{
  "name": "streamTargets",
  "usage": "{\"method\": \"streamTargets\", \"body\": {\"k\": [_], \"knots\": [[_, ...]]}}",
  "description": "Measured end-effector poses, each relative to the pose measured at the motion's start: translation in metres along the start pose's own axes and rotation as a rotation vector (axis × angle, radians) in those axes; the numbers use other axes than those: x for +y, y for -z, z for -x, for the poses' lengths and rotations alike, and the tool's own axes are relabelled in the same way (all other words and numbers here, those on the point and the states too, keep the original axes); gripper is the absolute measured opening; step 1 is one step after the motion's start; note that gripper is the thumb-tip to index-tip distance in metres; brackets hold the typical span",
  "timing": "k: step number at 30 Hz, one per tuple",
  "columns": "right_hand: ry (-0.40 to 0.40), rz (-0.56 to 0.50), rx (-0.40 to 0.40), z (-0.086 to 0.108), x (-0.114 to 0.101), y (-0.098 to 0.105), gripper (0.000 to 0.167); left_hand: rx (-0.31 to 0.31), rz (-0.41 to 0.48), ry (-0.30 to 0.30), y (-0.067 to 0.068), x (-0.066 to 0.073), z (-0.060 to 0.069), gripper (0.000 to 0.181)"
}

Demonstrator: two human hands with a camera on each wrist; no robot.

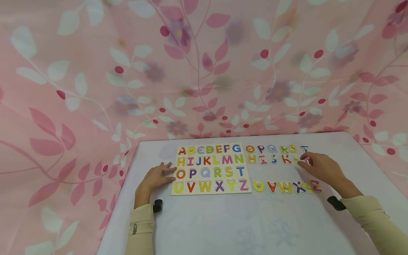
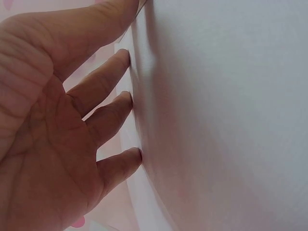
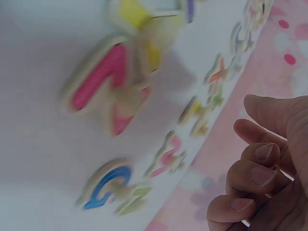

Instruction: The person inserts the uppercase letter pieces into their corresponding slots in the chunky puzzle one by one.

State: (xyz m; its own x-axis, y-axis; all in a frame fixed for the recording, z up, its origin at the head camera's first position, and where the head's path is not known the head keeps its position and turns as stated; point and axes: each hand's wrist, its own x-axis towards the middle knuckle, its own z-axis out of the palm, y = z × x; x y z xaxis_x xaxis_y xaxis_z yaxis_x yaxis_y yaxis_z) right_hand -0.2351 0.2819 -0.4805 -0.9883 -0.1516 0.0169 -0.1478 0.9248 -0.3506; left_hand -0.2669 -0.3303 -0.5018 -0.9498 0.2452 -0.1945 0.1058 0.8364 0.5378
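Observation:
My left hand [image 1: 158, 176] lies at the left edge of the wooden alphabet board [image 1: 210, 179], fingers spread and straight. In the left wrist view its fingertips [image 2: 126, 98] touch the edge. Over the right end of the loose letter rows hovers my right hand [image 1: 323, 168], thumb and fingers loosely bent, nothing visible between them. Under or beside its fingertips are the yellow-green letter L [image 1: 295, 158] and pink letter M [image 1: 307, 161]. The right wrist view shows the pink M [image 3: 167, 156], a blurred magenta Z [image 3: 98, 79] and a blue curved letter [image 3: 108, 183] with a knob.
Loose knobbed letters stand in rows right of the board, including O [image 1: 250, 149], H [image 1: 251, 159] and U [image 1: 258, 185]. The white-covered table [image 1: 216, 223] meets a pink floral cloth [image 1: 204, 71] at its back. Black devices sit on both wrists.

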Motion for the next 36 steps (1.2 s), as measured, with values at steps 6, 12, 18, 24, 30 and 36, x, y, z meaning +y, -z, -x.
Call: {"method": "streamTargets", "body": {"k": [6,12,18,24,30,36], "knots": [[-0.064,-0.001,-0.033,0.026,0.023,0.003,0.036,-0.003,0.004,0.005,0.0,0.001,0.0,0.054],[-0.129,-0.002,-0.067,0.041,0.04,0.0,0.036,-0.008,0.004,-0.006,0.0,0.0,0.001,0.054],[-0.148,-0.01,-0.062,0.047,0.047,-0.004,0.027,0.0,0.0,-0.014,0.001,0.001,0.001,0.054],[-0.191,-0.014,-0.042,0.051,0.051,-0.007,0.03,-0.003,0.0,-0.027,0.001,0.002,0.001,0.053],[-0.193,-0.03,-0.032,0.053,0.055,-0.007,0.027,-0.003,-0.001,-0.009,0.001,0.002,0.001,0.054],[-0.166,-0.025,-0.034,0.051,0.055,-0.005,0.025,-0.002,-0.001,-0.016,0.002,0.003,0.001,0.053]]}}
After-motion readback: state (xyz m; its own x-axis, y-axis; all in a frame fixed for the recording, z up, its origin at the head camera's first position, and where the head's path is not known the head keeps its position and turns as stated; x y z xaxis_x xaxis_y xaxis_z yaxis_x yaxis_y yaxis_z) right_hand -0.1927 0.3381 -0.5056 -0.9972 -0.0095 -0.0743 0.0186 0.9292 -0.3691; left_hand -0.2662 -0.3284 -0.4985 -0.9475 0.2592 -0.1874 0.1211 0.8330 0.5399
